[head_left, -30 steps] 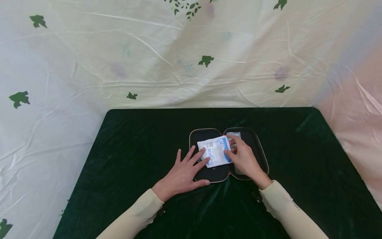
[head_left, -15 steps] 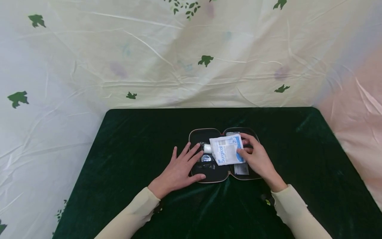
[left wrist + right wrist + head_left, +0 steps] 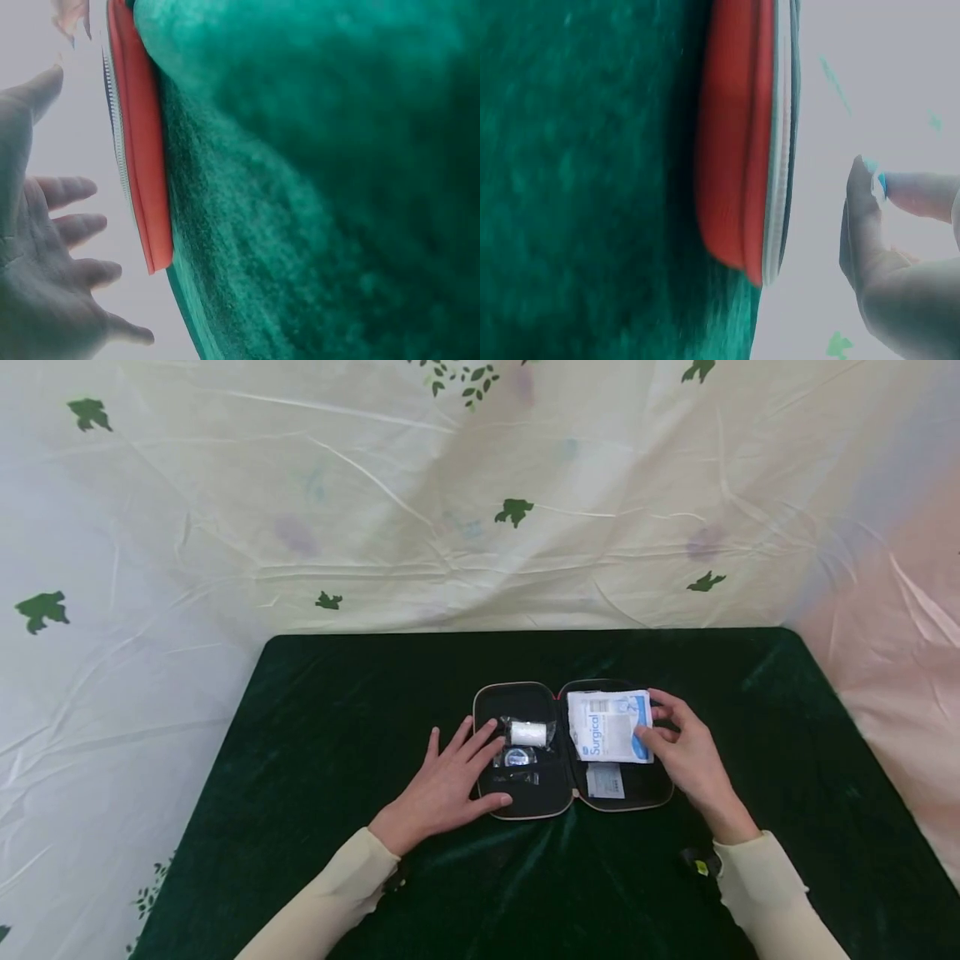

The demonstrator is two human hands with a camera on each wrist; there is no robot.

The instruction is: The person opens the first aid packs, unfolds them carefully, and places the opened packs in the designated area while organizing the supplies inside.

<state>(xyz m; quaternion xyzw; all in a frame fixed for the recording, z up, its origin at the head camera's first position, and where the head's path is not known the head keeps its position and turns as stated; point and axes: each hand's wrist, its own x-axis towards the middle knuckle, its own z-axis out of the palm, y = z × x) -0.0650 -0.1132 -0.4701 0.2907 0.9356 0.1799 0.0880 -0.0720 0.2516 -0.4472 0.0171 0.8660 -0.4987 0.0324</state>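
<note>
A zip case (image 3: pixel 557 793), black inside and red outside, lies unfolded on the table. Over its right half is a white and blue packet (image 3: pixel 607 727) printed "Surgical"; my right hand (image 3: pixel 693 764) pinches the packet's right edge between thumb and fingers. With fingers spread, my left hand (image 3: pixel 442 789) is at the left rim of the case. Beside its fingertips, the left half holds a white roll (image 3: pixel 528 733) in clear wrap and a small round item (image 3: pixel 517 757) in clear wrap. Below the packet, a flat silvery sachet (image 3: pixel 604 780) shows in the right half.
Dark green velvet (image 3: pixel 360 710) covers the table. Pale cloth (image 3: pixel 420 527) with green leaf prints hangs behind and at both sides. The zip edge (image 3: pixel 116 124) of the case stands up from the table in the left wrist view.
The packet has moved right with my right hand, from the case's left half to over its right half. The roll and round item have come into sight. My left hand has shifted slightly left.
</note>
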